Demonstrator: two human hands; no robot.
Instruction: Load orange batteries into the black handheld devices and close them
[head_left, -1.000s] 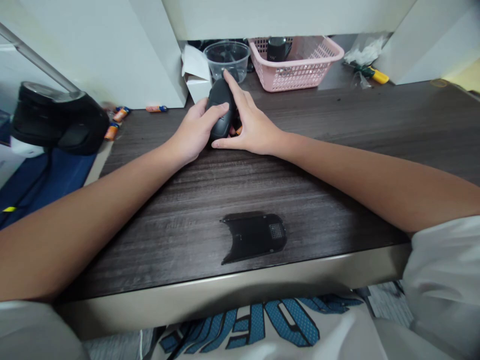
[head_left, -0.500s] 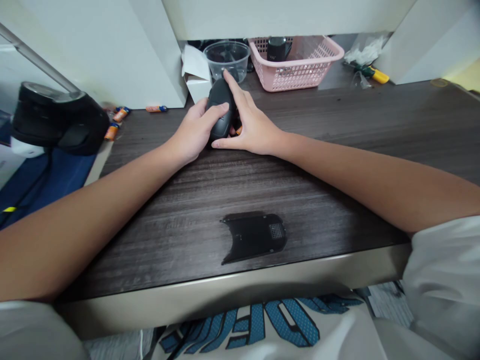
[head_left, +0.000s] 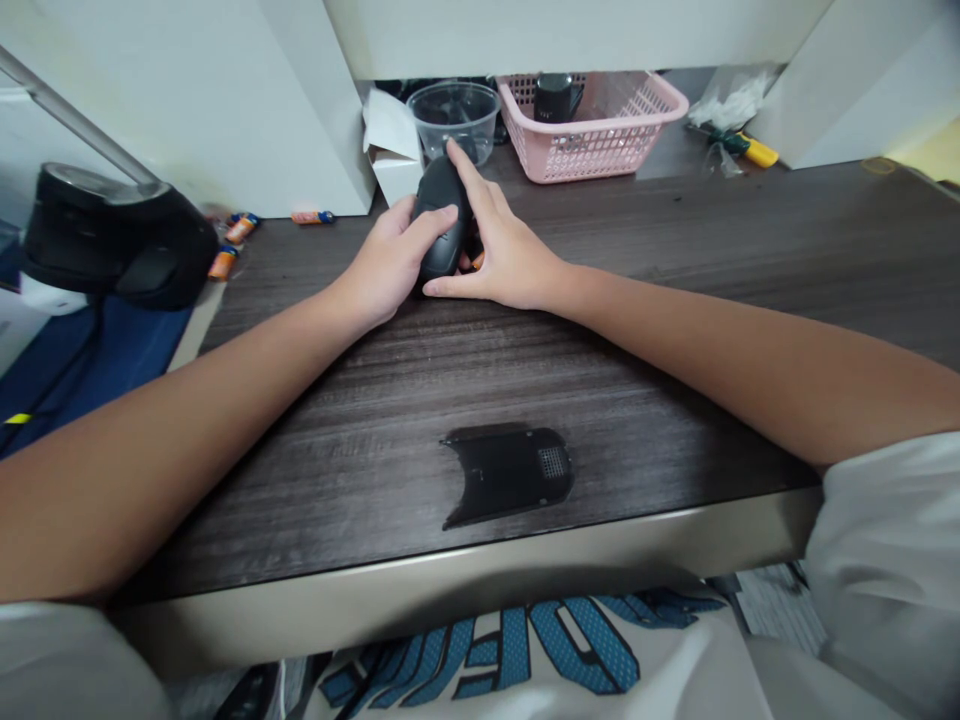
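Both hands meet around a black, rounded computer mouse (head_left: 444, 215) held tilted up over the back of the desk. My left hand (head_left: 396, 258) grips it from the left, thumb pressed across its face. From the other side my right hand (head_left: 510, 245) clasps it, one finger along the upper edge and the thumb at the lower end. A bit of an orange battery (head_left: 477, 261) shows between the mouse and my right palm; the fingers behind are mostly hidden. Near the front edge lies a black cover (head_left: 514, 475) with a small grid pattern.
Behind the hands stand a white box (head_left: 396, 150), a clear plastic tub (head_left: 457, 115) and a pink basket (head_left: 592, 150) with a dark object in it. Several orange batteries (head_left: 313, 217) lie at the back left, by a black lamp base (head_left: 120, 240). A yellow-tipped tool (head_left: 754, 150) lies back right.
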